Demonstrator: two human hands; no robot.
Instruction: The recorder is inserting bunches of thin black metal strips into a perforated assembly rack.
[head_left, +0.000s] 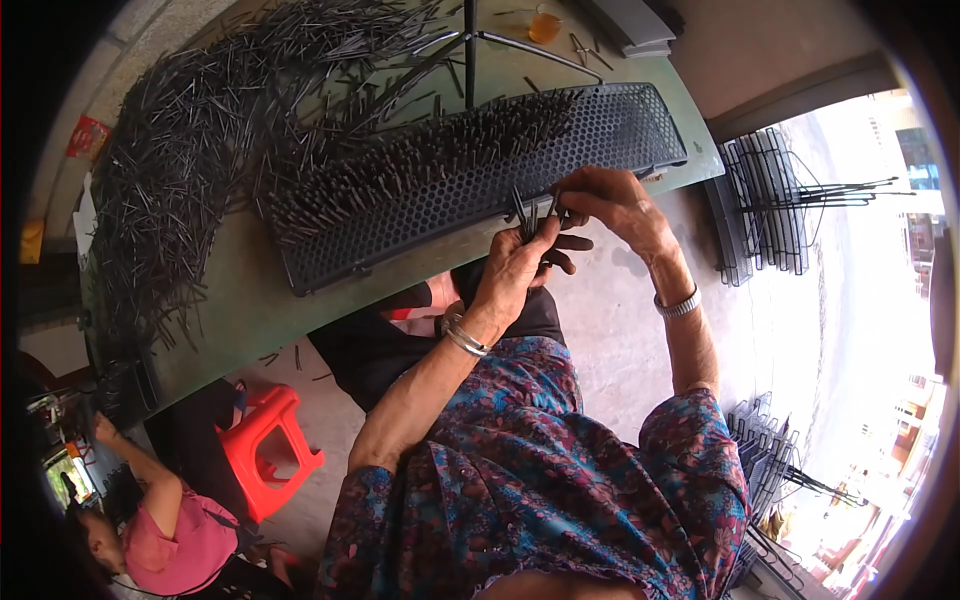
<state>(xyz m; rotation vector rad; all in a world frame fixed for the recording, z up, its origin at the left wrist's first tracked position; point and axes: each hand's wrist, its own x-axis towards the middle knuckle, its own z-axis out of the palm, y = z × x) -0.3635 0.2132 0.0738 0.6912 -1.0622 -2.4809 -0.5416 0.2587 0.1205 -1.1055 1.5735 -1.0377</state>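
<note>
My left hand [512,268] is closed around a small bunch of thin dark rods [529,222], whose tips stick up past the thumb. Close against its right side, my right hand [617,207] pinches with thumb and forefinger at a thin dark rod beside the bunch. Both hands are just over the near edge of a long black tray [610,125] full of round holes. Many similar rods [400,165] stand upright in the tray's middle and left holes. Its right end and near strip show bare holes.
A big heap of loose dark rods [180,150] covers the left of the green table [240,325]. A black stand pole [470,60] rises behind the tray. A red stool [268,450] and a person in pink [185,540] are at lower left; black wire racks [770,200] at right.
</note>
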